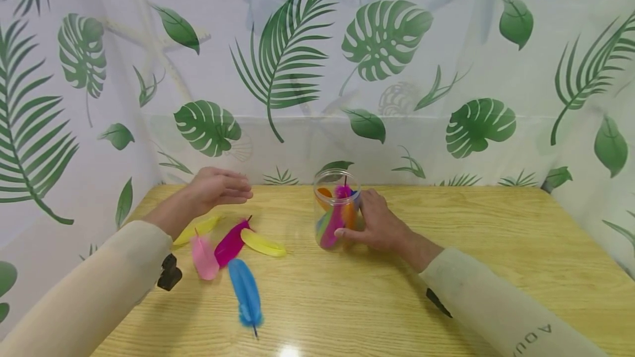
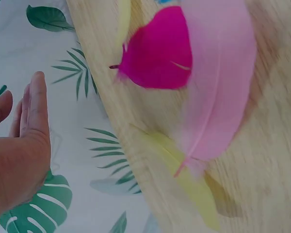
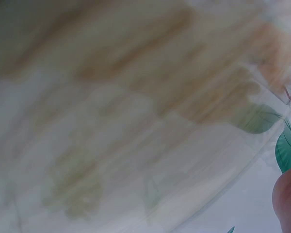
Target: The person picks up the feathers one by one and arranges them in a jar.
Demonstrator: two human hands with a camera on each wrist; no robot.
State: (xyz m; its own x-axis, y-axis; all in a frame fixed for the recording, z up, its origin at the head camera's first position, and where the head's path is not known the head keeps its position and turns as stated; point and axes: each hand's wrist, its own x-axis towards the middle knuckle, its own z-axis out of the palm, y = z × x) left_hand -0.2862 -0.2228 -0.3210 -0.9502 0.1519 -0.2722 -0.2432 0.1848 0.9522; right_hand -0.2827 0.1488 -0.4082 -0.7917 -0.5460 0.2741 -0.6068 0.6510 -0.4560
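A clear jar (image 1: 322, 219) stands upright on the table, with several orange, magenta, blue and green feathers inside. My right hand (image 1: 379, 225) grips its right side, thumb across the front and fingers round the back. In the right wrist view, a blurred see-through surface fills most of the picture, and a bit of the right hand (image 3: 288, 201) shows at the edge. My left hand (image 1: 220, 187) is held with straight fingers above the table's back left, holding nothing. Near it lie a pink feather (image 1: 204, 258), a magenta feather (image 2: 157, 51) and a yellow feather (image 1: 263, 243).
A second yellow feather (image 2: 189, 187) lies partly under the pink one. Closer to the front is a blue feather (image 1: 245, 293). A white leaf-print cloth (image 1: 297, 153) rises behind the wooden table (image 1: 496, 225) and along both sides.
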